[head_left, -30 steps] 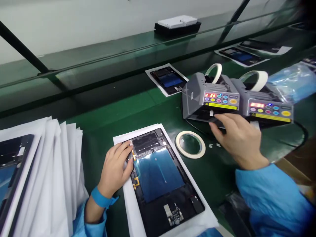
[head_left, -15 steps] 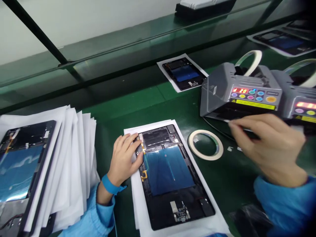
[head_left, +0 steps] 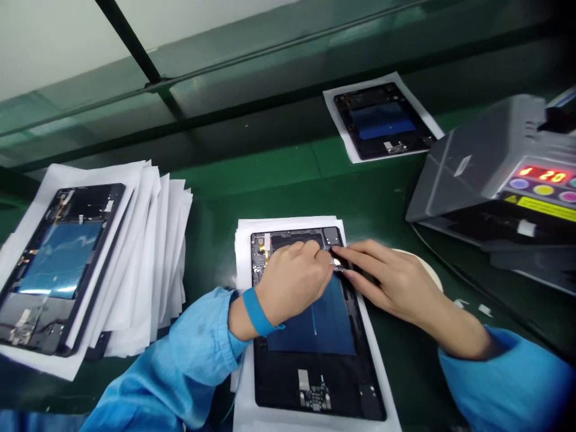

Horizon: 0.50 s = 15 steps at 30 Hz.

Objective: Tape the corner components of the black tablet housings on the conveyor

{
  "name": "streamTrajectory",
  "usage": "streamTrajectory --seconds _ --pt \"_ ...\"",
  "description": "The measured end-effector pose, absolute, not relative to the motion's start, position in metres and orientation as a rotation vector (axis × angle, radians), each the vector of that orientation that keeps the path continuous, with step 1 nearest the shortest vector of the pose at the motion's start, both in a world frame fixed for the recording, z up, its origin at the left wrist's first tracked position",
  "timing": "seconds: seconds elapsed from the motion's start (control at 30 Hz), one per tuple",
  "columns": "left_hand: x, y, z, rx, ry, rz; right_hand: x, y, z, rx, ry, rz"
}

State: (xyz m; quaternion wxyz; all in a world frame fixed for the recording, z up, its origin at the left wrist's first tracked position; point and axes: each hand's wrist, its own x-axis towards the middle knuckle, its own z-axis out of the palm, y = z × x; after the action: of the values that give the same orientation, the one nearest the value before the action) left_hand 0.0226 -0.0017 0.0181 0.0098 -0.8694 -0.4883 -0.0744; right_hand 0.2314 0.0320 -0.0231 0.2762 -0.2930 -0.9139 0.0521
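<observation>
An opened tablet point(head_left: 310, 372) with a blue battery panel lies on white sheets point(head_left: 245, 225) in front of me. My left hand point(head_left: 297, 279) is bent over its upper part, fingers curled into a pinch near the upper right edge. Whatever the pinch holds is hidden. From the right, my right hand point(head_left: 396, 282) reaches to the same edge with fingers stretched out. Its index finger and thumb are apart, touching the tablet on either side of a small pale spot point(head_left: 336, 262). A roll of tape point(head_left: 425, 264) is partly covered by this hand.
A stack of tablets and white sheets point(head_left: 157, 258) stands on the left, an opened tablet point(head_left: 58, 258) on top. Another tablet point(head_left: 382, 120) lies at the back on paper. On the right is a grey tape dispenser point(head_left: 486, 156) with a cable point(head_left: 443, 261); small tape scraps point(head_left: 485, 310) lie nearby.
My right hand has moved left from the dispenser to the tablet's upper right edge. My left hand has slid right across the tablet and curled. The view has shifted right-side things outward.
</observation>
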Motion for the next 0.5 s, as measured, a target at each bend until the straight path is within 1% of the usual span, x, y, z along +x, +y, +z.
streamTrajectory --seconds 0.5 --pt "0.0234 0.0054 0.0123 -2.713 -1.311 -0.275 0.2342 0.0315 -0.0250 -0.825 -2.401 0.135"
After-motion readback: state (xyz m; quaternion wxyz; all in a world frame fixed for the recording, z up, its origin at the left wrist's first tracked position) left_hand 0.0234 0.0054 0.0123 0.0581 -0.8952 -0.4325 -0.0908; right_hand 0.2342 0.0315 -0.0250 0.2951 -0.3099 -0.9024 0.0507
